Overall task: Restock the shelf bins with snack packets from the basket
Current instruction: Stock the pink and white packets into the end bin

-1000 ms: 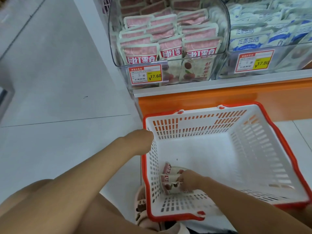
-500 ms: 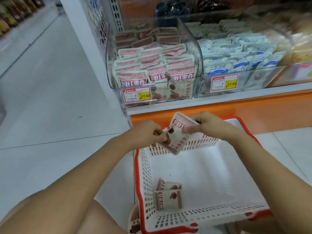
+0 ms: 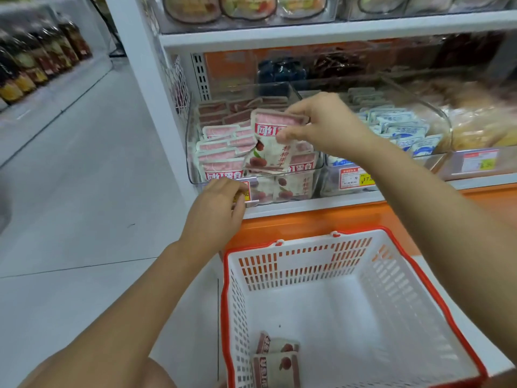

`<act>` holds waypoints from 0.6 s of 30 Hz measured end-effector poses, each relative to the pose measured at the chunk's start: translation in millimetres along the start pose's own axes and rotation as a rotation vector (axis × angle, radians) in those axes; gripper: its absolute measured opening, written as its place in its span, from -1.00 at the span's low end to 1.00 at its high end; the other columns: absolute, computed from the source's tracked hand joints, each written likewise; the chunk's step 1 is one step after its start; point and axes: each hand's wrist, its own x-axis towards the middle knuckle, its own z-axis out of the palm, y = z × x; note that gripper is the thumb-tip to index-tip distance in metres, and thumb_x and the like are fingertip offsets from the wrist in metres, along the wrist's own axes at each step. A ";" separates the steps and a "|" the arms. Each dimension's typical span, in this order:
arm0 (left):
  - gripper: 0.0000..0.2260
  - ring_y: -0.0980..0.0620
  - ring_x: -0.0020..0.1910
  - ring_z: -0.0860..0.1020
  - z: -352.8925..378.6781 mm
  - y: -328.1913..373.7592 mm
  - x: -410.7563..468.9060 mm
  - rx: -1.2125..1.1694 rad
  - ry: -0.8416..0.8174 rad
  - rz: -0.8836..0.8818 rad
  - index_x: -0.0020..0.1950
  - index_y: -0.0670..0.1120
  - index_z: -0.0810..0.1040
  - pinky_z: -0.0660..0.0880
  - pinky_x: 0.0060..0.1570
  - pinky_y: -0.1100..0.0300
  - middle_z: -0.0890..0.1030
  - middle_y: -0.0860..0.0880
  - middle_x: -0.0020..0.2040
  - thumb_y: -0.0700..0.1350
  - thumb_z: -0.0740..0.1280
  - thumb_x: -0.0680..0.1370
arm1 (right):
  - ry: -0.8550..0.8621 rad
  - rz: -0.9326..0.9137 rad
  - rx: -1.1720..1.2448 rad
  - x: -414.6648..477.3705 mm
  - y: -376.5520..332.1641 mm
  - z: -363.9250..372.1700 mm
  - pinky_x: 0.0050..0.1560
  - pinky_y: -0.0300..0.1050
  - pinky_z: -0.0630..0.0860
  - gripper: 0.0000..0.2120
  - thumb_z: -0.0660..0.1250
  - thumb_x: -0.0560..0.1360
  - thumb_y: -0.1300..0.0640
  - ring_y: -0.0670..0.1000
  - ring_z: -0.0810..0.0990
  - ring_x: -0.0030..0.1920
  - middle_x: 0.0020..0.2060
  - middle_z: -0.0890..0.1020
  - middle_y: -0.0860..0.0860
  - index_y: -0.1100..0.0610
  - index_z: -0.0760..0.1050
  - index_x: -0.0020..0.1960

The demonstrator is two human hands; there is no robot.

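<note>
A packet [image 3: 272, 147] is pinched by its top edge between the thumb and fingers of the right hand [image 3: 321, 124]. It is held upright over the clear bin [image 3: 191, 161], just in front of the rows of like packets stood there. The bin is seen at 12 o'clock from the basket [image 3: 305, 259], on the lowest shelf [image 3: 321, 203]. The left hand [image 3: 216, 203] is found at 7 o'clock from the held packet, before the bin's front lip and partly over the tag [image 3: 247, 193]. Its fingers are loosely curled and nothing is seen in them; whether the tag is touched cannot be told. Blue packets [image 3: 397, 130] are kept in the next bin, at 3 o'clock.

The step in hand is judged to be the placing: the packet is at the bin but not yet let go. Two packets [image 3: 275, 359] are left lying flat in the basket's 7 o'clock corner, so the task is judged to be near its end.

For the next move, a gap among the front rows must be found and the packet's lower edge lowered into it behind the front wall. The film looks thin and limp, so the pinch is best kept until the bottom is seated. Packets standing beside it could be tipped if the packet is pushed in askew. The basket's near corner is then to be reached for the rest.
</note>
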 end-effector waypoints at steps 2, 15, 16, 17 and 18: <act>-0.76 0.01 0.15 0.44 -2.1 -5.0 0.5 0.013 0.047 -0.019 0.23 -0.10 0.52 0.36 0.14 0.20 0.54 -0.07 0.14 -0.13 0.26 0.58 | -0.084 0.012 -0.085 12.5 -1.0 6.6 -0.06 -0.10 0.49 -0.58 0.45 0.43 -0.01 0.13 0.61 -0.07 0.00 0.66 0.14 0.33 0.58 0.07; -0.60 0.00 0.34 0.31 -5.2 -9.6 6.6 0.122 -0.018 -0.152 0.42 -0.02 0.34 0.18 0.38 0.05 0.38 -0.04 0.35 0.02 0.23 0.60 | -0.420 0.120 -0.291 35.7 -13.5 47.0 -0.39 -0.18 0.28 -0.70 0.46 0.42 0.14 0.04 0.42 -0.38 -0.47 0.42 0.01 0.16 0.42 -0.38; -0.60 0.01 0.34 0.31 -5.6 -9.0 5.9 0.101 -0.011 -0.152 0.42 -0.02 0.34 0.18 0.38 0.06 0.39 -0.04 0.35 0.02 0.23 0.60 | -0.438 0.128 -0.327 38.4 -13.5 51.8 -0.39 -0.20 0.32 -0.81 0.44 0.44 0.18 0.04 0.46 -0.36 -0.43 0.46 0.02 0.19 0.49 -0.29; -0.61 0.01 0.34 0.32 -6.4 -8.1 4.8 0.074 0.005 -0.146 0.41 -0.03 0.36 0.18 0.38 0.07 0.40 -0.04 0.35 0.01 0.23 0.60 | -0.450 0.134 -0.343 41.2 -14.0 55.5 -0.38 -0.22 0.36 -0.92 0.41 0.45 0.21 0.03 0.49 -0.36 -0.38 0.50 0.03 0.20 0.55 -0.19; -0.63 0.01 0.33 0.33 -7.3 -6.8 3.1 0.045 0.029 -0.135 0.40 -0.04 0.38 0.20 0.37 0.08 0.42 -0.04 0.34 -0.01 0.23 0.60 | -0.459 0.151 -0.335 43.7 -15.7 57.7 -0.37 -0.22 0.41 -0.96 0.40 0.46 0.23 0.01 0.52 -0.35 -0.33 0.53 0.03 0.20 0.56 -0.11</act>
